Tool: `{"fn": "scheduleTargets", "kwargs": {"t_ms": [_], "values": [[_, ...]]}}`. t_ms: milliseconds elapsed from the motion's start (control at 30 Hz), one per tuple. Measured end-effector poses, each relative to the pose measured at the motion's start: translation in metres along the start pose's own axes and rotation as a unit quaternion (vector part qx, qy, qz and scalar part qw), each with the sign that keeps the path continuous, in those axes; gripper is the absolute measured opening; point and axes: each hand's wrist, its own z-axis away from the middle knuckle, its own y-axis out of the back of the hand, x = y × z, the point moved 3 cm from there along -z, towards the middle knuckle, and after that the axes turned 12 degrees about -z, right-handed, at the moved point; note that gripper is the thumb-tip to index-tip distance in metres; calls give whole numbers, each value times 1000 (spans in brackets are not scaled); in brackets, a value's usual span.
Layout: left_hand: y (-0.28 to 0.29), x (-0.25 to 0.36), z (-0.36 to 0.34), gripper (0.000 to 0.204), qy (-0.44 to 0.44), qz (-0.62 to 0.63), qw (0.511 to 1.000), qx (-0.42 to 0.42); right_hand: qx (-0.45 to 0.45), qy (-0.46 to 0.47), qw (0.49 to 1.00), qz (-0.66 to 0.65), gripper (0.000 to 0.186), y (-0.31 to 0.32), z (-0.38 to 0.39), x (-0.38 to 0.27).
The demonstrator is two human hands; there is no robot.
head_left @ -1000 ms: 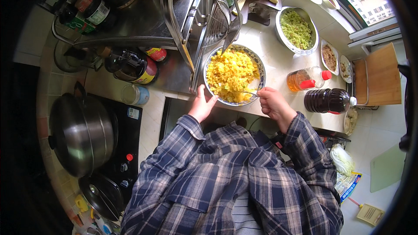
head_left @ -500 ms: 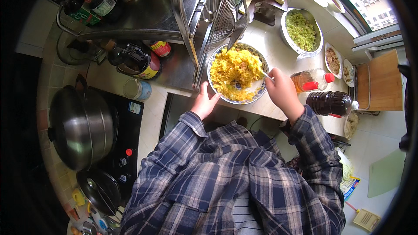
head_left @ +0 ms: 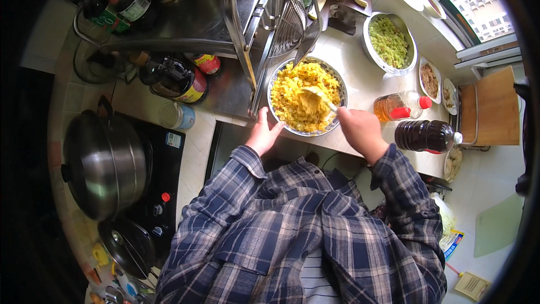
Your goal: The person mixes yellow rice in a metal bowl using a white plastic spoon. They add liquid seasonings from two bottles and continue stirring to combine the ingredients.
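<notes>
A round bowl with a blue-patterned rim (head_left: 309, 133) sits at the counter's edge, filled with crumbly yellow food (head_left: 293, 85). My left hand (head_left: 264, 133) grips the bowl's near left rim between thumb and fingers. My right hand (head_left: 363, 132) is closed around the handle of a spoon (head_left: 327, 102). The spoon lies across the middle of the food, its head smeared with yellow. The far end of its handle is hidden in my fist.
Right of the bowl are an amber bottle (head_left: 392, 107) and a dark bottle (head_left: 421, 135). Behind stands a metal bowl of chopped greens (head_left: 388, 42). A steel rack (head_left: 246, 62) with hanging utensils crowds the bowl's left. A large lidded pot (head_left: 107, 163) stands on the stove.
The spoon has swept from the bowl's right side toward the middle, and my right hand moved slightly left and down. The heaped food is spread more evenly. My left hand stays put.
</notes>
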Motion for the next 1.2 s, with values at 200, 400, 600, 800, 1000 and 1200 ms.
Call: {"fn": "scheduleTargets", "kwargs": {"t_ms": [200, 400, 600, 800, 1000, 1200], "values": [[-2, -5, -2, 72, -3, 4, 1000, -2, 99, -140, 977, -128, 12, 13, -24, 35], [-5, -10, -5, 68, -40, -49, 997, 44, 75, -129, 985, -82, 11, -9, -64, 39], [-6, -12, -5, 69, -52, -49, 996, 46, -20, 6, 997, -81, 6, -22, -84, 17], [-3, -7, -3, 71, -44, -60, 996, 45, -47, 145, 985, 78, 16, 11, -45, 13], [-7, -10, -4, 69, -37, -39, 998, 38, -18, 66, 997, 44, 12, 40, -18, 20], [-5, -8, -4, 68, -34, -15, 999, 18, 21, -75, 992, -97, 9, -1, -65, 6]]}}
